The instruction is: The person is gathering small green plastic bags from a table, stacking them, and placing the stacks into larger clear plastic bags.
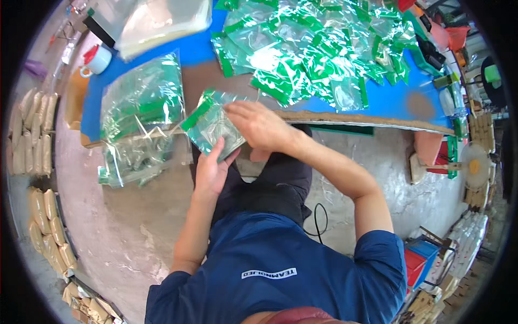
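A small, clear, flat plastic bag with a green band is at the centre of the frame, tilted, just off the near edge of the blue-topped table. The left hand has its grip closed on the bag's lower edge, thumb on top; the right hand lies over the bag's right side, and whether its grip pinches the film cannot be told. If the left thumb slackened, the slick bag could probably slip toward the floor. At left, a stack of clear green-banded bags overhangs the table's edge; a brushing forearm might drag it down. The loose, glossy heap of green-edged bags at upper right could slide if bumped.
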`<action>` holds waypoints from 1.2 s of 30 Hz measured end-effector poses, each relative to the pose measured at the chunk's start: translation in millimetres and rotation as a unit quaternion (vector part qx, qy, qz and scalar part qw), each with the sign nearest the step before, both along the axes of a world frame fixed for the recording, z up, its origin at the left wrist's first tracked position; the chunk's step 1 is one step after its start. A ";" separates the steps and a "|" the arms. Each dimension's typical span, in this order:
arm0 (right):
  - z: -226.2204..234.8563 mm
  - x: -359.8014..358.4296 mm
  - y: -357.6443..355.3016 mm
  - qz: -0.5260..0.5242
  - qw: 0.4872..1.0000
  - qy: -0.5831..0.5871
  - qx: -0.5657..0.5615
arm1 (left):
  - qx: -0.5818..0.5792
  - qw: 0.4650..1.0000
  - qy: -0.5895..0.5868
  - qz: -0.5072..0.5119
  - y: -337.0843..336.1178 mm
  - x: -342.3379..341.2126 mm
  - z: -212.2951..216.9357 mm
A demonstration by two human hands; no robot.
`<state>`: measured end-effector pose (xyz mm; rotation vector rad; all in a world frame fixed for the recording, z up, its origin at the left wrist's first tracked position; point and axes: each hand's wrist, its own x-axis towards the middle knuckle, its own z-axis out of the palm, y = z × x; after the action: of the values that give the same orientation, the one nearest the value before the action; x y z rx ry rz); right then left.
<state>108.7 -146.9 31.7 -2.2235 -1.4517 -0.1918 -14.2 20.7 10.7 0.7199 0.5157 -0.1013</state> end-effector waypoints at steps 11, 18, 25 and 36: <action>-7.6 -17.1 -72.7 -0.143 0.988 -0.036 -0.050 | -0.079 0.994 -0.002 -0.072 13.7 -5.0 -25.9; 1.2 -7.4 -67.3 -0.151 0.983 0.015 0.101 | -0.289 0.941 -0.056 -0.167 23.5 -15.7 -13.4; 9.4 0.9 -75.3 -0.085 0.987 0.118 0.071 | -0.046 0.981 -0.099 -0.161 23.3 -16.8 -2.0; 72.2 -31.5 -63.8 -0.167 0.929 0.273 0.184 | 0.593 0.723 -0.349 -0.066 4.9 -2.2 61.9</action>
<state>77.2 -210.7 103.9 -1.9751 -0.6738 0.0470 -16.4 25.6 72.6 1.9581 -0.3075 0.4174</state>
